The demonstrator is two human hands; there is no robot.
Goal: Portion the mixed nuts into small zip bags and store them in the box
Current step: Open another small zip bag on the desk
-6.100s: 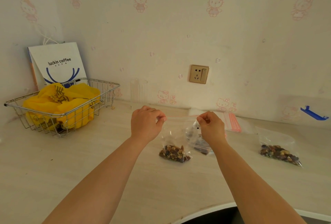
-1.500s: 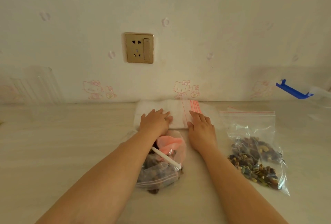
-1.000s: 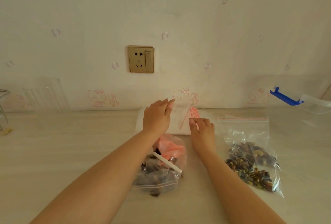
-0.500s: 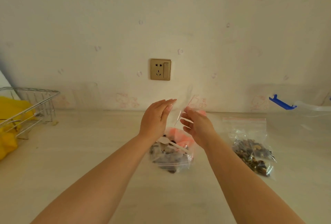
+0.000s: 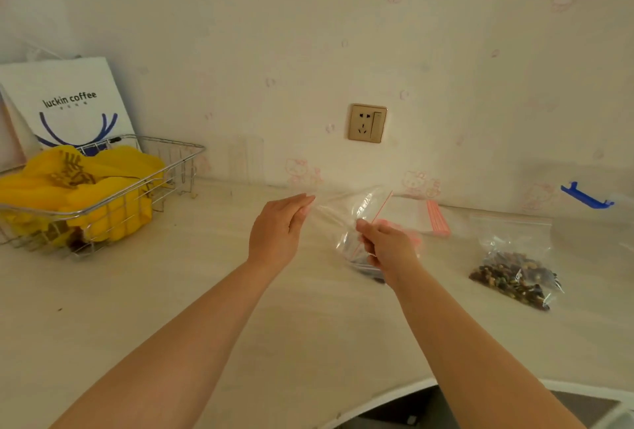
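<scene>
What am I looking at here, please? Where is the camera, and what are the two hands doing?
There is no machine: a person works with bare hands, and one camera worn on the head looks forward and down at a pale counter. The right hand pinches an empty zip bag lifted off the counter; the left hand, fingers straight, is at its other edge. Behind lies a stack of spare bags. To the right lies a filled nut bag, and another bag with nuts shows partly behind the right hand. On the left stands a wire basket.
</scene>
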